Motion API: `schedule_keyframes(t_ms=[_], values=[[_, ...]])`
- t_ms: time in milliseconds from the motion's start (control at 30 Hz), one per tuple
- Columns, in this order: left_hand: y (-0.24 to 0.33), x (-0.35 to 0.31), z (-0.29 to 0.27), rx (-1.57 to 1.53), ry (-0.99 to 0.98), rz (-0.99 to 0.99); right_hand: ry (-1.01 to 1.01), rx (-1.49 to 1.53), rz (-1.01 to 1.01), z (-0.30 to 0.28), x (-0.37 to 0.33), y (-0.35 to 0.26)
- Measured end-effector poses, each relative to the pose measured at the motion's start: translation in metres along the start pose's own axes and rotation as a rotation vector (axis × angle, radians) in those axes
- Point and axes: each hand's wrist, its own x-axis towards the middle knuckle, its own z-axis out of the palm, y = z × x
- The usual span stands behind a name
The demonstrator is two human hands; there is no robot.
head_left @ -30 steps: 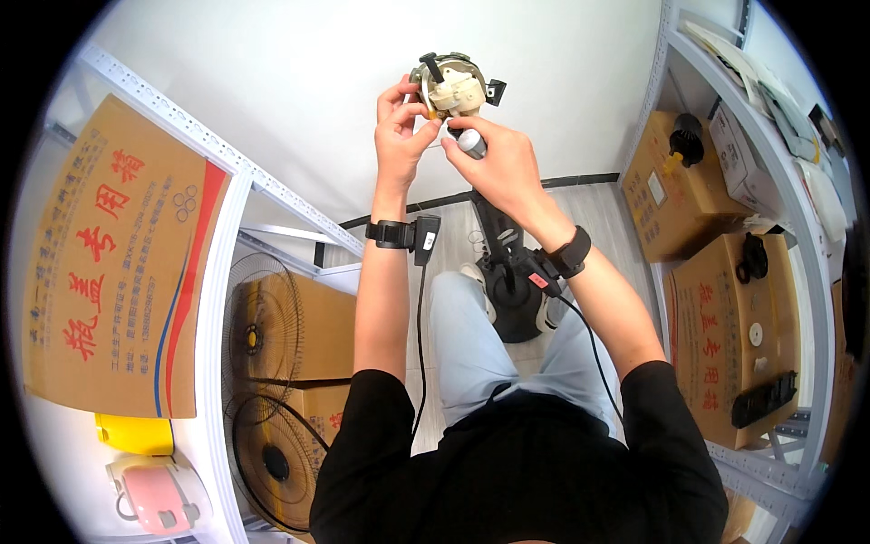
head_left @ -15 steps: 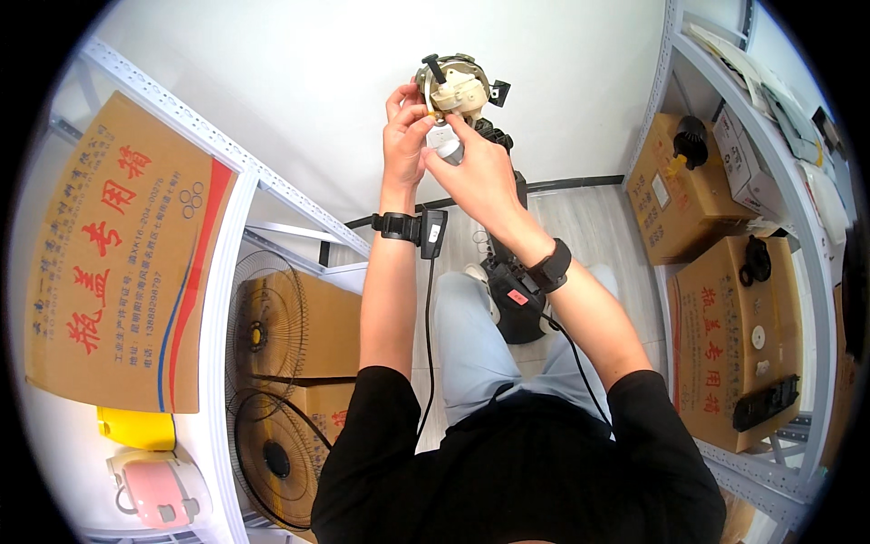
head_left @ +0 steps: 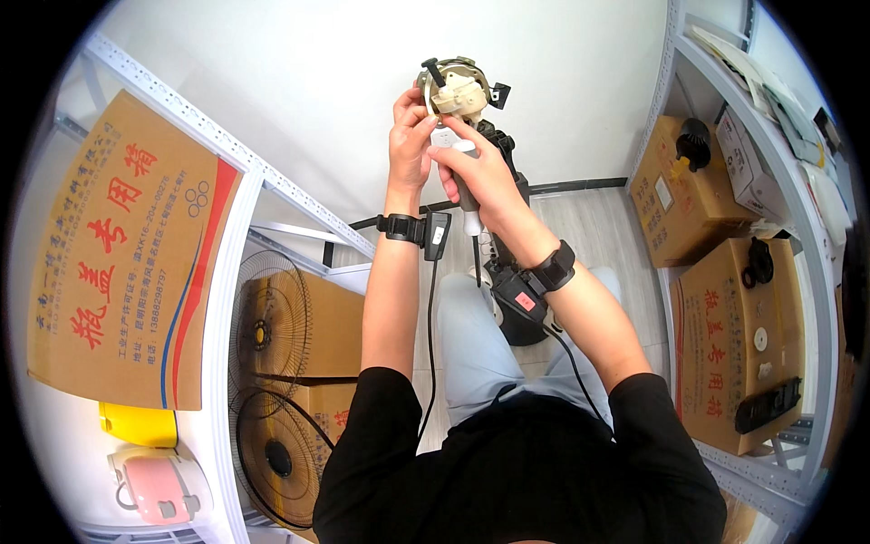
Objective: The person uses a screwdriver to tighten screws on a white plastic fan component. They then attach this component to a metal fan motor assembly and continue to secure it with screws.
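A fan's motor head (head_left: pixel 460 94), cream-coloured with a round rim and a black knob, stands on a dark pole by the wall. My left hand (head_left: pixel 410 145) is closed at its lower left edge, fingers behind the rim and thumb in front. Tucked in my right hand (head_left: pixel 489 174) is a screwdriver (head_left: pixel 468 201) with a grey and white handle, its shaft pointing back toward me. My right fingertips reach to the underside of the motor head beside my left thumb. A small white block (head_left: pixel 444 137) shows between the hands; what the fingertips pinch is hidden.
Wire fan guards (head_left: pixel 272 313) lean by cartons at the left rack. A large carton (head_left: pixel 136 263), a yellow object (head_left: pixel 138 424) and a pink appliance (head_left: pixel 156 490) are at far left. Cartons (head_left: pixel 725 363) with loose black parts fill the right rack. Cables hang from both wrist straps.
My right hand has turned and opened out slightly, so the screwdriver's handle and shaft now show below it. My left hand stays at the motor head.
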Motion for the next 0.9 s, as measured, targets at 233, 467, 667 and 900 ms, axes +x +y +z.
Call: schedule_keyframes(t_ms=[233, 467, 667, 900], values=[[-0.004, -0.003, 0.002, -0.071, 0.057, 0.065, -0.004, 0.163, 0.041, -0.003, 0.004, -0.004], [0.002, -0.011, 0.014, 0.394, 0.121, 0.216, 0.000, 0.193, 0.037, -0.008, 0.006, -0.007], [0.003, -0.009, 0.013, 0.472, 0.119, 0.315, -0.019, 0.143, 0.064, -0.009, 0.004, -0.008], [0.012, -0.016, 0.038, 0.572, 0.142, 0.326, 0.216, -0.411, -0.312, -0.018, -0.005, -0.004]])
